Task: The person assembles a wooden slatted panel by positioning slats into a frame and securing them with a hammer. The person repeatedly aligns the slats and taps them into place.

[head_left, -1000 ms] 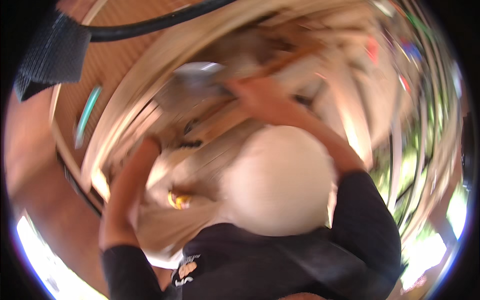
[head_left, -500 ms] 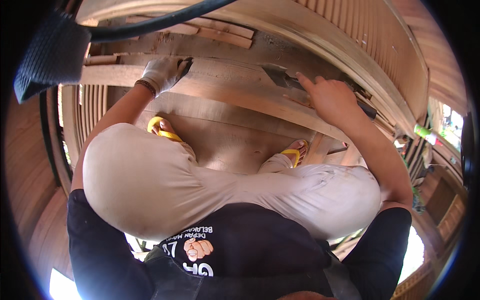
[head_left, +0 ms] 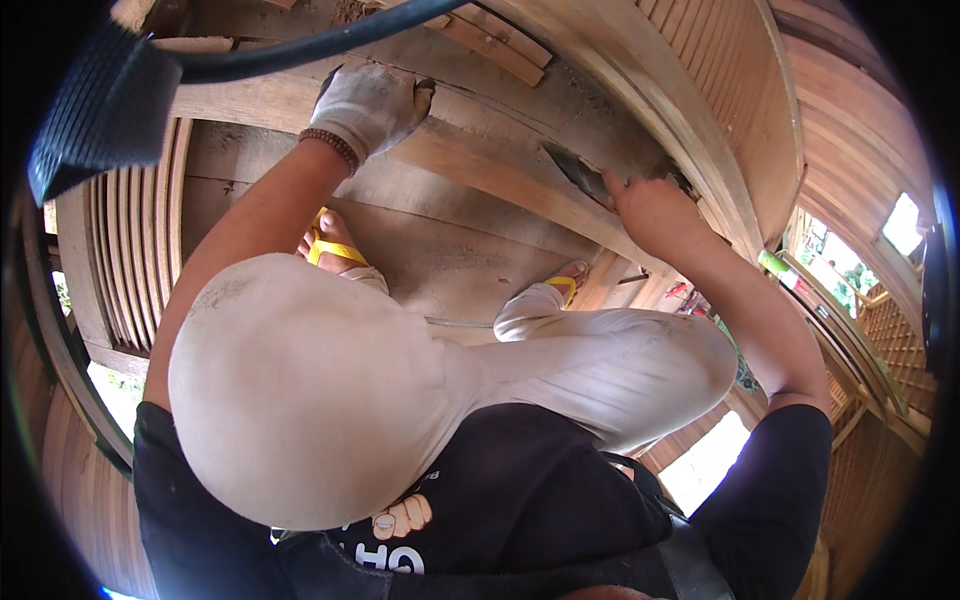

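Observation:
My left hand (head_left: pixel 372 108), in a pale work glove with a beaded bracelet at the wrist, rests on the long wooden beam (head_left: pixel 470 160). Its fingers are curled, and a dark patch shows at their tips; whether that is the glove's palm or something held, I cannot make out. Bare and ungloved, my right hand (head_left: pixel 655 212) is closed around a putty knife, index finger stretched along it. The dark, flat blade (head_left: pixel 578 172) lies at the beam's far edge, pointing left. My hand hides the knife's handle.
Loose wooden strips (head_left: pixel 495 45) lie beyond the beam. A curved slatted wood panel (head_left: pixel 715 90) rises at the right, and another slatted piece (head_left: pixel 130 250) stands at the left. My feet in yellow flip-flops (head_left: pixel 335 248) are on boards. A black cable (head_left: pixel 330 50) crosses the upper left.
The whole view has shifted and turned. My left hand appears higher and farther right in the picture, still at the beam. My right hand keeps its hold on the putty knife, its blade now angled more steeply.

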The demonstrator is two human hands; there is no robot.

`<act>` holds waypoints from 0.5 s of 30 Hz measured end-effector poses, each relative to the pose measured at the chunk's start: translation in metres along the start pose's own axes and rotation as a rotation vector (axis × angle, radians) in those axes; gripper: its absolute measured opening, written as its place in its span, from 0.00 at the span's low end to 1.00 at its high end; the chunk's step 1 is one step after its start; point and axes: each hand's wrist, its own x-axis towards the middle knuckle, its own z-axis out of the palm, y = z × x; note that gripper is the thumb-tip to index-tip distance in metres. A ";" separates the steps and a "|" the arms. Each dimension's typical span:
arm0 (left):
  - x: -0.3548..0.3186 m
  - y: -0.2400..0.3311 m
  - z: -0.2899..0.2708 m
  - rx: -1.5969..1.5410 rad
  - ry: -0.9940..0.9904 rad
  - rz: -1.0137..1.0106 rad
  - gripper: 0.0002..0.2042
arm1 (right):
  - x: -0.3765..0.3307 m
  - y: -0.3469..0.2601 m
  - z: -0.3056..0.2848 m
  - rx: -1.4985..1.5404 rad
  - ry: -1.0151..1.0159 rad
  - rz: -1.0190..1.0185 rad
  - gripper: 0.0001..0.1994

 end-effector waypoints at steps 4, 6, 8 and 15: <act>-0.003 -0.005 0.002 -0.049 0.069 0.038 0.24 | -0.002 -0.011 -0.015 0.032 0.167 0.008 0.28; -0.001 -0.002 -0.005 -0.040 0.023 0.063 0.24 | -0.002 -0.008 -0.005 0.003 0.081 0.012 0.28; -0.003 -0.002 -0.006 -0.024 0.006 0.085 0.24 | 0.005 0.004 0.013 -0.062 -0.111 0.013 0.30; 0.000 -0.004 -0.001 -0.008 -0.017 0.023 0.25 | -0.001 0.005 -0.004 0.017 0.173 0.019 0.25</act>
